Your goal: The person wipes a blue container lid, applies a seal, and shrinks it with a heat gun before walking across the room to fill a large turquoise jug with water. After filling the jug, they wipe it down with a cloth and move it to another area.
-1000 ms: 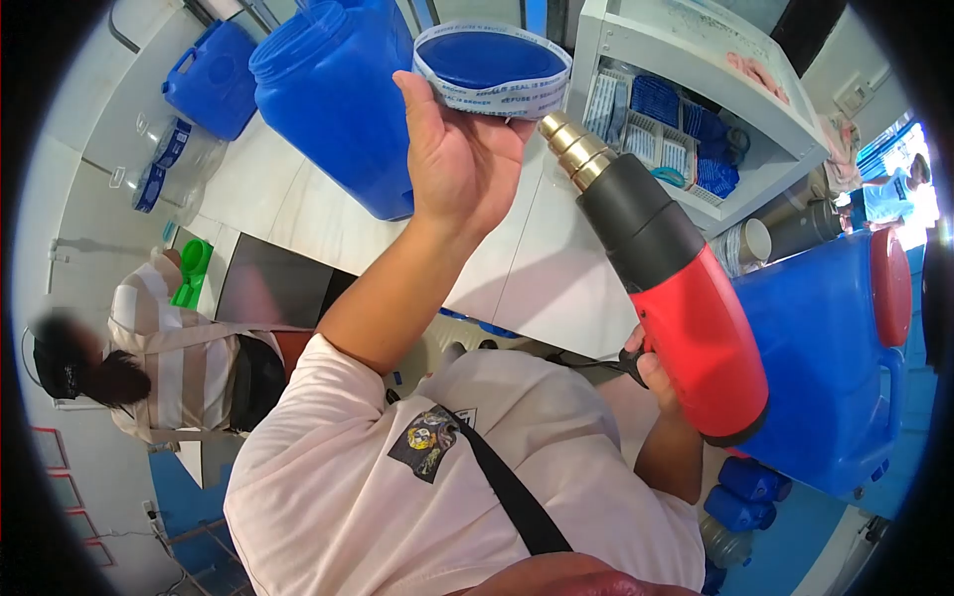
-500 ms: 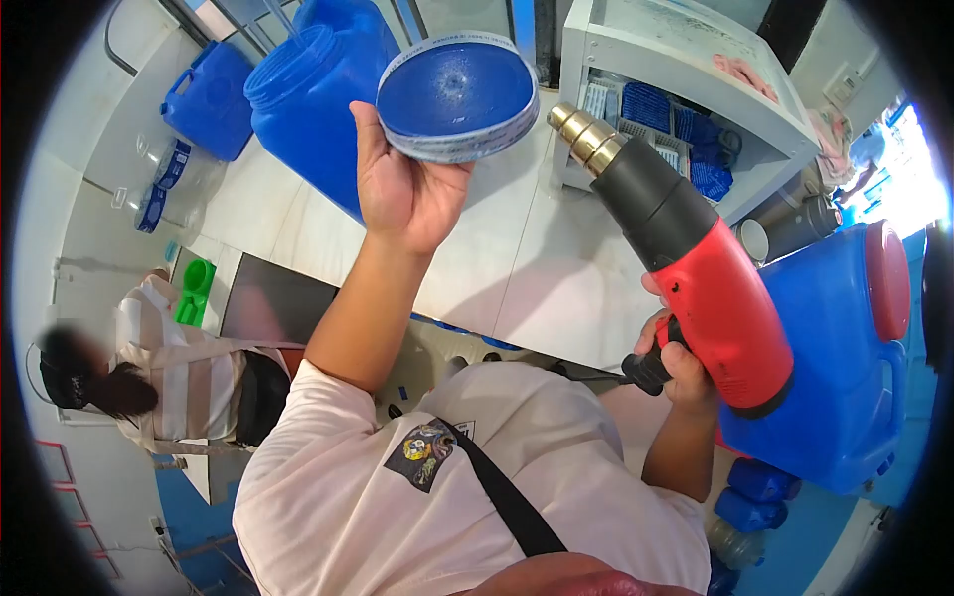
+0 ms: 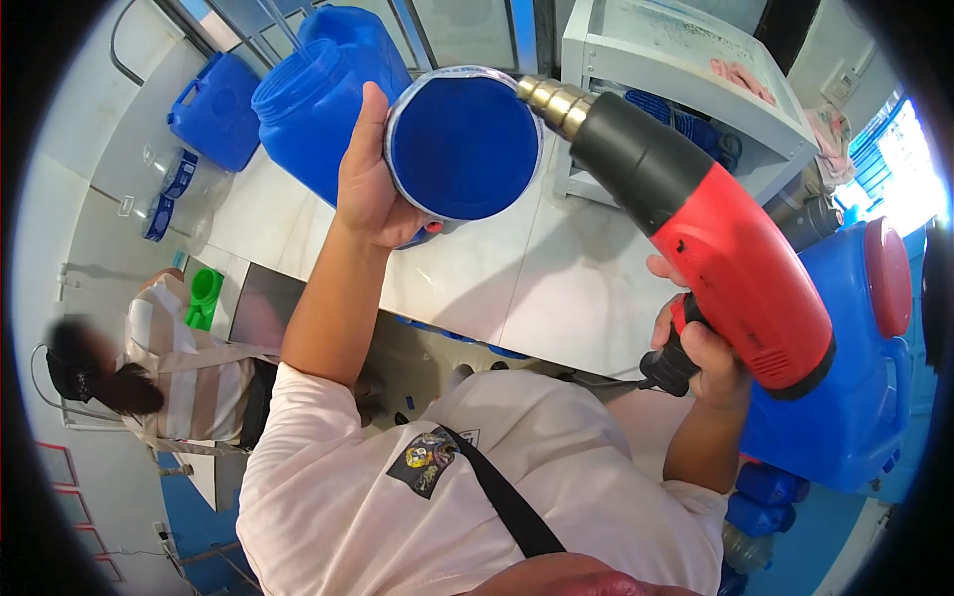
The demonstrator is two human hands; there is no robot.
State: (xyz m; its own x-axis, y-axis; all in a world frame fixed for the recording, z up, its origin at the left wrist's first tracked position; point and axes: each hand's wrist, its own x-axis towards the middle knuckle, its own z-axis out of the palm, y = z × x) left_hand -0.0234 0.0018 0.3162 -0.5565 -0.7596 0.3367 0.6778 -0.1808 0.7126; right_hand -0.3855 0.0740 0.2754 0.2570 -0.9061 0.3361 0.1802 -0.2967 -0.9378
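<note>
My left hand [image 3: 373, 189] grips a round blue piece [image 3: 462, 149] from its left side, thumb up along the edge and the other fingers mostly hidden behind. Its flat blue face is turned toward me, and a pale plastic band [image 3: 540, 149] runs around the rim. Below the hand shows a small red spot [image 3: 433, 226] beside more blue. In my right hand [image 3: 701, 343] is a red and black heat gun [image 3: 735, 258], held by its handle. The gun's brass-coloured stepped nozzle [image 3: 556, 106] points at the upper right rim; whether it touches cannot be told.
An open blue jug [image 3: 323, 124] stands on the white counter [image 3: 447, 278], with a smaller blue jug [image 3: 214, 114] behind left. A white shelf unit [image 3: 686, 70] is at the back right. A large blue container with a red lid [image 3: 884, 278] stands right. Another person [image 3: 189, 377] is at left.
The round blue piece has tipped to face me more fully and shifted slightly down. The heat gun has moved up and left, bringing its nozzle to the rim.
</note>
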